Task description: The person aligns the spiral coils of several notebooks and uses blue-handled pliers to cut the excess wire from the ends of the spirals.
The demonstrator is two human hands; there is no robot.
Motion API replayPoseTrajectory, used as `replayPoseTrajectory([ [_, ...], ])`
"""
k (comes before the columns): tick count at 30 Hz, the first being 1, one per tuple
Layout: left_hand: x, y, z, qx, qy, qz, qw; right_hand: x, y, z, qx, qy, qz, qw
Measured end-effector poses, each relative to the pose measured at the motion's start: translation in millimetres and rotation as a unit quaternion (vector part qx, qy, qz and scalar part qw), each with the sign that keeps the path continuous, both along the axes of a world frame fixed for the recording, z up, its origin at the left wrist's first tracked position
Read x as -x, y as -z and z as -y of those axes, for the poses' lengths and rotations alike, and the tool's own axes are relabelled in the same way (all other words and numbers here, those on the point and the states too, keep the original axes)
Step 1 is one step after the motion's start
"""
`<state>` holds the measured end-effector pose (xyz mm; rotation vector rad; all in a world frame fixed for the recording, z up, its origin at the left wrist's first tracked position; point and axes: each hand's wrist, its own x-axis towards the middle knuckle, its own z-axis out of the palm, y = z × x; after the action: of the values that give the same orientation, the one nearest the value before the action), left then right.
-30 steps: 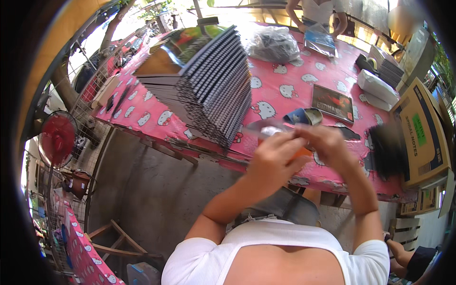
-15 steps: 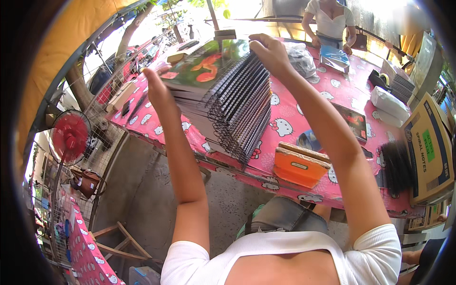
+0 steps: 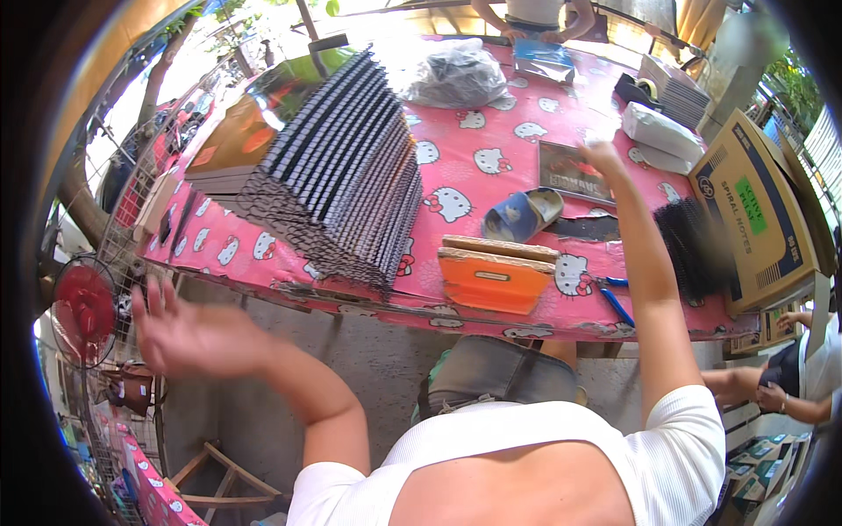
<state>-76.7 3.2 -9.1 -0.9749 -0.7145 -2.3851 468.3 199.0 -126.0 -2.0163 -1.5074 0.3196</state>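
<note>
A tall stack of spiral notebooks (image 3: 338, 167) with glossy picture covers stands on the left of the table, coils turned toward me. My left hand (image 3: 189, 333) is off the table's front-left edge, fingers spread, holding nothing. Blurred, my right hand (image 3: 601, 159) is over the right side of a dark-covered notebook (image 3: 570, 171) lying flat; its fingers are too smeared to show a grip. Between me and that notebook are a blue slipper (image 3: 524, 216) and an orange wooden block (image 3: 493, 280). Blue-handled pliers (image 3: 617, 305) lie beside my right forearm.
Black coils (image 3: 697, 245) lie beside a cardboard box (image 3: 763, 210) at right. Farther back are a white package (image 3: 662, 136), a tape dispenser (image 3: 638, 92), a notebook pile (image 3: 677, 95) and a plastic bag (image 3: 456, 74). Across the table, a person handles a blue-covered notebook (image 3: 544, 60). A red fan (image 3: 85, 309) stands left.
Both hands have let go of the notebook stack, which now rests on the table. My left hand swung down and left; my right came nearer, over the dark notebook. The view has shifted.
</note>
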Motion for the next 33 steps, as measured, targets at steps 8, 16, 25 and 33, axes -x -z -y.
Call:
replayPoseTrajectory([
  [8, -196.6, 105.1, 3.8, 0.414, 0.212, -0.483, 0.742, -9.3, 71.4, 23.5, 0.196, 0.238, 0.077, 0.948],
  [16, -215.3, 127.4, -24.7, 0.469, 0.315, -0.432, 0.703, -41.2, 34.1, 63.7, -0.203, 0.096, 0.131, 0.966],
  [25, -170.8, 63.6, -52.8, 0.414, 0.508, -0.190, 0.731, 115.2, 7.0, 213.2, -0.271, -0.192, -0.027, 0.943],
  [33, -148.8, 113.3, -41.7, 0.472, 0.563, -0.144, 0.663, 137.7, 83.3, 218.9, -0.127, -0.238, -0.145, 0.952],
])
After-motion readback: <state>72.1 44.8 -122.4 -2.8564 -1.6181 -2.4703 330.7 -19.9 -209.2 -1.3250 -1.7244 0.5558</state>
